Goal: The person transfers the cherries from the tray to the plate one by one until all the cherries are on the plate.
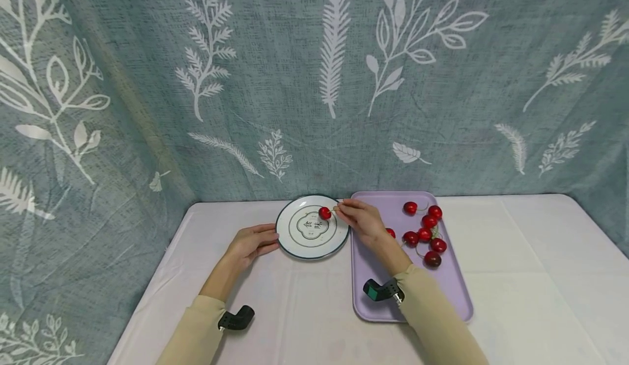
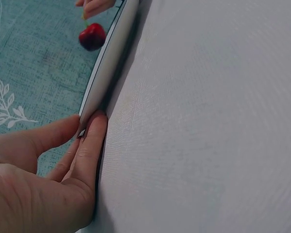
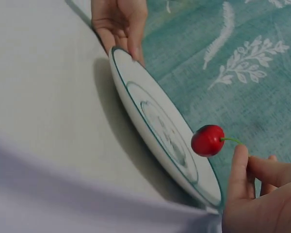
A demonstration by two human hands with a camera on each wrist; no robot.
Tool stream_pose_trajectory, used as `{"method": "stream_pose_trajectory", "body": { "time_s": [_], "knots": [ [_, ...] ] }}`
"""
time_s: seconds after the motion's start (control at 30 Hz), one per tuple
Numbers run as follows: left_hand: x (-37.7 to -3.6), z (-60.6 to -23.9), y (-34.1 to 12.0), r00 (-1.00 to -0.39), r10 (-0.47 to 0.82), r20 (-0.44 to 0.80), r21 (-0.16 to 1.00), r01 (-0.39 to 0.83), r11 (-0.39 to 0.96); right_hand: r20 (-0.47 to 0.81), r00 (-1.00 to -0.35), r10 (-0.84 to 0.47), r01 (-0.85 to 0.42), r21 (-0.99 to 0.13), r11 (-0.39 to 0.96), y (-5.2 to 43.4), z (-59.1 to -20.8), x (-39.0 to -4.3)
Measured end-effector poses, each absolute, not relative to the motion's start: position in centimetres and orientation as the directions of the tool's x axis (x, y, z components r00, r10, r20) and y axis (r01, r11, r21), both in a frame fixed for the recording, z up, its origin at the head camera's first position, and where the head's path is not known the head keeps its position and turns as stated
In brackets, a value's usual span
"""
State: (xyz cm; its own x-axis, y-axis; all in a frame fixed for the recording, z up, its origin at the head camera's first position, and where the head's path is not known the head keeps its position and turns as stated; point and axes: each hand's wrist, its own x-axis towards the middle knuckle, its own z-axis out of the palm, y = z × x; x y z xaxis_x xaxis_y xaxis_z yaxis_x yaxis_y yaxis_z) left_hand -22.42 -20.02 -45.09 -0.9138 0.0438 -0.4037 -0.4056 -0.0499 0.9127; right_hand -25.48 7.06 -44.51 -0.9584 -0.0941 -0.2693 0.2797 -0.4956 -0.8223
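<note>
Cherry (image 1: 324, 212) dangling by stem — right hand (image 1: 361, 220) pinching — above plate (image 1: 295, 242).

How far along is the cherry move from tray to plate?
Done: nothing lies on the plate yet. In hand: the right hand pinches one cherry by its stem above the plate, apparently not yet set down, while the left hand touches the plate's rim. Left: about eight cherries on the purple tray.

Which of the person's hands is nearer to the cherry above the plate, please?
The right. The right hand pinches the stem of the cherry just above the plate. The left hand rests against the plate's opposite rim, apart from the cherry.
</note>
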Motion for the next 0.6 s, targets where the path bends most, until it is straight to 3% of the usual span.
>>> {"method": "stream_pose_trajectory", "body": {
  "time_s": [0.6],
  "knots": [
    [-22.3, -45.1, -20.0, -0.910, 0.058, -0.410, 0.910, -0.412, -0.051, -0.327, -0.944, -0.049, 0.296, -0.773, -0.562, 2.8, -44.8, -26.2]
  ]
}}
